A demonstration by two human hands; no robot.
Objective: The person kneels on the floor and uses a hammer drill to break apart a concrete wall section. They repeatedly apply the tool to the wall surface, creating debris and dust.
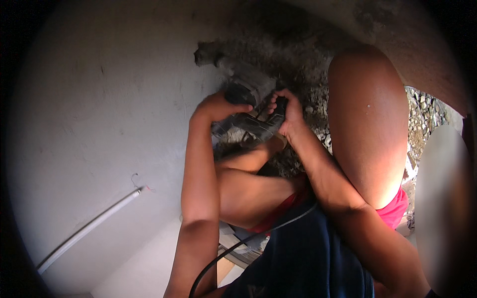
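Both hands are closed on a dust-coated power tool held against the base of a pale plastered wall. Left hand wraps the rounded front of the tool body, thumb across the top. Right hand grips the rear handle, fingers curled tight around it; the fingertips are partly lost in shadow.

Tool itself is hard to identify: grey dust covers the casing and its working end is buried in a rough, broken-out cavity in the wall, so the bit or blade cannot be seen. Loose rubble lies just beside the right hand, below the cavity.

A black cable runs from the lower edge of the view up between the forearms; its junction with the tool is hidden behind the right forearm and the bent legs. Right knee rises close beside the right hand and blocks the wall behind it. Red shorts and a dark blue shirt fill the lower centre.

A white conduit pipe lies along the wall foot at left, with thin wire ends at its tip, well apart from the hands. Right margin shows gravel and a blurred pale shape that cannot be made out.
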